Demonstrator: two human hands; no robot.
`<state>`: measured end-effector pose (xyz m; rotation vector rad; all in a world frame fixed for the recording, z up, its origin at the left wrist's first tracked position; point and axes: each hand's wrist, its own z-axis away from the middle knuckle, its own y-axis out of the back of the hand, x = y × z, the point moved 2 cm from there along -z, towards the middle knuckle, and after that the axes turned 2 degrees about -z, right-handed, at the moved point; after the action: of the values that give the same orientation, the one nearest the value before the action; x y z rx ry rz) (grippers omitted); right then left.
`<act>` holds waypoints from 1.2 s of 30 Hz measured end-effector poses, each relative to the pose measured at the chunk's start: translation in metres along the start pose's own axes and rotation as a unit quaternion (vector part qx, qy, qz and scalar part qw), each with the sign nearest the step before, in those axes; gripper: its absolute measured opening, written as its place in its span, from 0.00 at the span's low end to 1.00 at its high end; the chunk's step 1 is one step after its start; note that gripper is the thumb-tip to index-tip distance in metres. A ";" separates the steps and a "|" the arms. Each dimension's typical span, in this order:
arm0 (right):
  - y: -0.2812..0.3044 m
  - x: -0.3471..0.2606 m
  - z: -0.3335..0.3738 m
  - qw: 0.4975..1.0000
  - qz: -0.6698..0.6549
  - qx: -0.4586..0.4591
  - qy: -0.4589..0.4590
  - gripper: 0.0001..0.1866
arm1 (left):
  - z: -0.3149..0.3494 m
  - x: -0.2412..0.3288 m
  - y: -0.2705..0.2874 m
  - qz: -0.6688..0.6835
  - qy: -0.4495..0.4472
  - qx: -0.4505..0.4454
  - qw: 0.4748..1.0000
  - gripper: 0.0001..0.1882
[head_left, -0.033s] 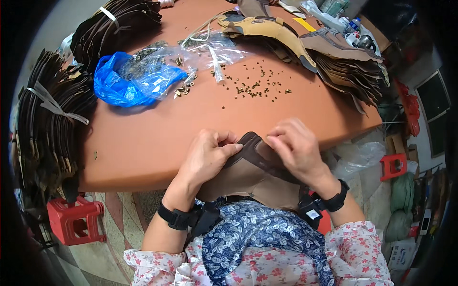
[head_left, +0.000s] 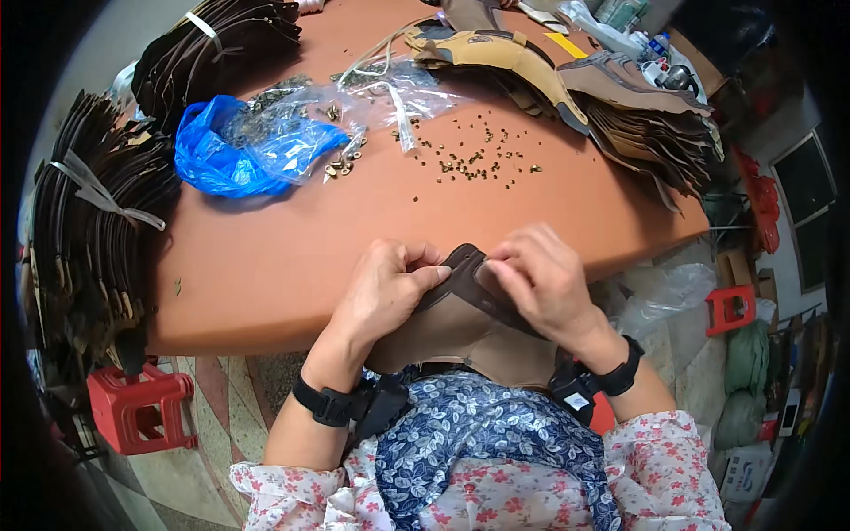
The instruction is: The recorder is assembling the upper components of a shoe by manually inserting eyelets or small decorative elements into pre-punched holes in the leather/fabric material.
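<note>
A brown shoe upper with darker trim rests on my lap against the table's front edge, its dark tip pointing away from me. My left hand grips the left side of that tip, thumb on top. At the tip's right edge is my right hand, thumb and forefinger pinched together; whatever is between them is too small or hidden to make out. A small hole shows near the tip's end. Beyond my hands, many small brass-coloured metal fittings lie scattered on the table.
The orange-brown table carries a blue plastic bag and a clear bag of fittings. Tied stacks of dark uppers stand at the left. More uppers are piled at the far right. Red stools flank the table.
My right hand has shifted slightly left, toward the tip of the shoe upper. The left hand keeps its hold in the same place.
</note>
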<state>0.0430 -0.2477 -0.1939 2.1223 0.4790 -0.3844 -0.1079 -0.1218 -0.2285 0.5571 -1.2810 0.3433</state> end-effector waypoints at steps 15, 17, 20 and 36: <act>-0.024 -0.014 0.002 0.992 0.110 -0.006 0.059 0.07 | 0.001 -0.003 -0.003 0.031 -0.019 0.015 0.999 0.09; -0.023 -0.015 0.000 0.994 0.105 -0.029 0.032 0.06 | 0.002 -0.005 -0.003 0.029 -0.029 0.020 0.999 0.09; -0.020 -0.015 -0.004 0.995 0.072 -0.058 -0.035 0.06 | 0.003 -0.007 -0.004 0.016 -0.052 0.039 0.998 0.09; -0.026 -0.005 -0.002 0.963 -0.113 -0.042 -0.239 0.09 | 0.001 -0.010 -0.006 0.021 -0.053 0.053 0.997 0.09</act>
<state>0.0266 -0.2334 -0.2090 1.8120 0.4425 -0.9635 -0.1082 -0.1266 -0.2395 0.6459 -1.3836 0.4242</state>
